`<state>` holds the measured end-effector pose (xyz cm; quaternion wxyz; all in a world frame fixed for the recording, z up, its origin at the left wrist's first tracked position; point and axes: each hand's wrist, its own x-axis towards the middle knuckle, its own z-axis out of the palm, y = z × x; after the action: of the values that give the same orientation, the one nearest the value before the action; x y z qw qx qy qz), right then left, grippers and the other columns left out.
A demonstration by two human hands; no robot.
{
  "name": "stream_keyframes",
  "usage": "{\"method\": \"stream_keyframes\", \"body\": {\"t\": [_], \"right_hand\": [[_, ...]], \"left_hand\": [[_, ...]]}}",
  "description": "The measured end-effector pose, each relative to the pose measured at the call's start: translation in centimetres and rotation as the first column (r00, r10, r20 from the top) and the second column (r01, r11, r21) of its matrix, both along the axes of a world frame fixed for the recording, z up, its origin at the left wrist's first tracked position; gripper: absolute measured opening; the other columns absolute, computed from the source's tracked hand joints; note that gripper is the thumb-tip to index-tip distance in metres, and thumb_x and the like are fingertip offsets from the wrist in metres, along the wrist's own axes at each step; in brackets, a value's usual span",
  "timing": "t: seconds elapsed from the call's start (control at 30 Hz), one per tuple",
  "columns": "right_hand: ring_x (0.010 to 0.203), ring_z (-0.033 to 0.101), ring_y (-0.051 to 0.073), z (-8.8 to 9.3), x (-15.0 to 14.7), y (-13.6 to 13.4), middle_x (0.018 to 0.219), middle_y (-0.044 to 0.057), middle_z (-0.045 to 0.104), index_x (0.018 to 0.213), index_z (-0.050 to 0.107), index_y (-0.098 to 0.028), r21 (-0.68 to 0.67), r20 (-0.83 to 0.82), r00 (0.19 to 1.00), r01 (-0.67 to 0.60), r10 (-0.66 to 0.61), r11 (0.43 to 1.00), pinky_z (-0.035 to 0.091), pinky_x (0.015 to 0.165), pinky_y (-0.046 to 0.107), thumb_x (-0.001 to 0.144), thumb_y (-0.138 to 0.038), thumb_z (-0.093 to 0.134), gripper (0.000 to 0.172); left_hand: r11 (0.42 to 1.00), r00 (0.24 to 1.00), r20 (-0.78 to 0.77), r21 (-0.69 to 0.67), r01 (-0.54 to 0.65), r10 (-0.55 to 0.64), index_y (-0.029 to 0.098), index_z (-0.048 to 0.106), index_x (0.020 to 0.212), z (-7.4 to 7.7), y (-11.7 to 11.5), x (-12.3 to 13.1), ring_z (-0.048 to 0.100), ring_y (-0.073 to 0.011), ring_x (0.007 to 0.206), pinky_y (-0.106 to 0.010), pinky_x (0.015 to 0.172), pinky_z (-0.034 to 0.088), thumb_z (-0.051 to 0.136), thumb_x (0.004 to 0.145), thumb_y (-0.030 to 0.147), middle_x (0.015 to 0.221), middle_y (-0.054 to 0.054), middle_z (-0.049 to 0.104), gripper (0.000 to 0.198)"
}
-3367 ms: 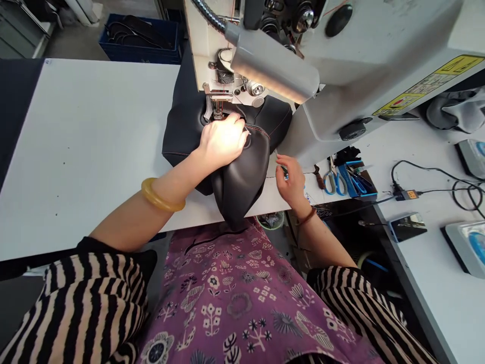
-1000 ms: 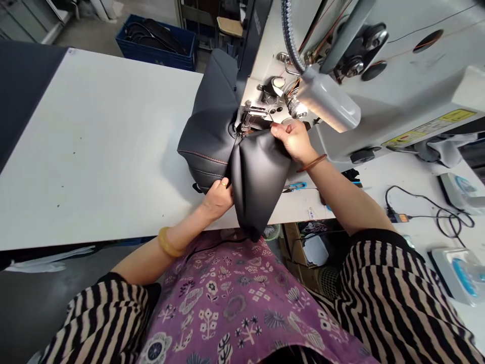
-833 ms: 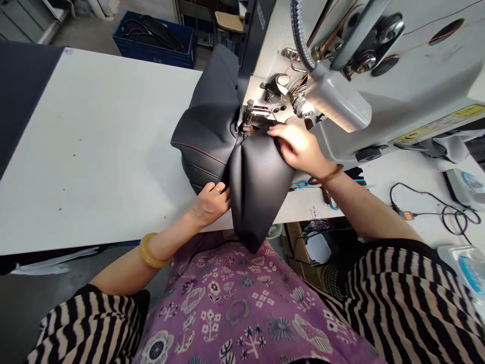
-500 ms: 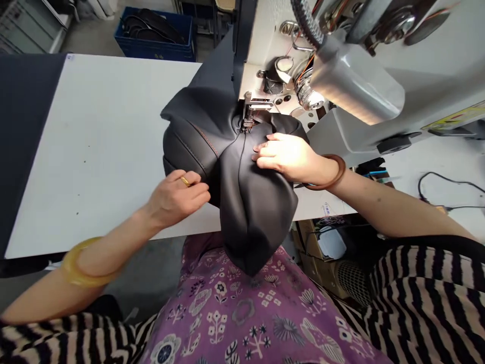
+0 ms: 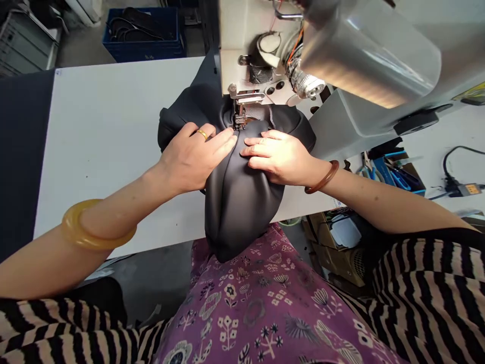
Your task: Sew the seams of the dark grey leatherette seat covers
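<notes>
A black leather-like piece with sewn seams lies bunched under the presser foot of a sewing machine, its front fold hanging over the table edge. My left hand, with a gold ring, rests on the piece left of the seam. Its fingers stretch toward the presser foot, and its thumb is hidden. On the right of the seam lies my right hand, fingers spread and slightly bent on the material. Both hands' fingertips are close to the foot, pressing on the piece.
The white table extends left to a dark panel. A machine lamp hangs above my right hand. Scissors and tools sit in a blue box at right. Behind the table stands a blue crate with black pieces.
My left hand let go of the piece's left edge and moved up and right to the seam near the foot. My right hand stays about where it was; the hanging fold shifted left.
</notes>
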<state>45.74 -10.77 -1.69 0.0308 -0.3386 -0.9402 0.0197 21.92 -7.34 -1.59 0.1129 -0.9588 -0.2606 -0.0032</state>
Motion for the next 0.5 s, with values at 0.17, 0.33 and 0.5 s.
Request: {"method": "stream_keyframes", "body": {"t": [0.17,0.33,0.5], "right_hand": [[0.136,0.054,0.025,-0.2,1.0,0.3,0.131,0.005,0.068,0.100,0.067,-0.021,0.021,0.085,0.996,-0.016,0.015,1.000,0.045,0.106,0.049,0.094,-0.014,0.033,0.035],[0.132,0.058,0.023,-1.0,2.8,1.2,0.121,0.001,0.073,0.095,0.067,-0.022,0.020,-0.047,0.998,-0.041,0.042,0.999,0.049,0.100,0.045,0.094,-0.016,0.033,0.035],[0.123,0.065,0.024,-1.6,3.4,1.7,0.112,0.002,0.076,0.091,0.067,-0.020,0.137,-0.152,0.981,-0.099,0.120,0.986,0.054,0.088,0.042,0.091,-0.014,0.039,0.029]], "left_hand": [[0.997,0.997,0.022,-0.020,-0.076,0.077,0.015,0.054,0.138,0.3,-0.7,0.8,0.061,-0.0336,0.097,-0.042,0.069,0.042,0.048,0.086,0.025,0.135,-0.016,0.062,0.054],[0.993,0.994,-0.002,0.023,-0.113,0.113,0.010,0.055,0.136,0.4,-1.5,1.7,0.061,-0.0331,0.093,-0.041,0.066,0.042,0.052,0.084,0.027,0.133,-0.019,0.061,0.054],[0.995,0.995,-0.033,0.039,-0.090,0.092,0.011,0.055,0.136,0.6,-1.4,1.6,0.062,-0.0319,0.095,-0.040,0.067,0.044,0.054,0.083,0.024,0.134,-0.019,0.060,0.056]]}}
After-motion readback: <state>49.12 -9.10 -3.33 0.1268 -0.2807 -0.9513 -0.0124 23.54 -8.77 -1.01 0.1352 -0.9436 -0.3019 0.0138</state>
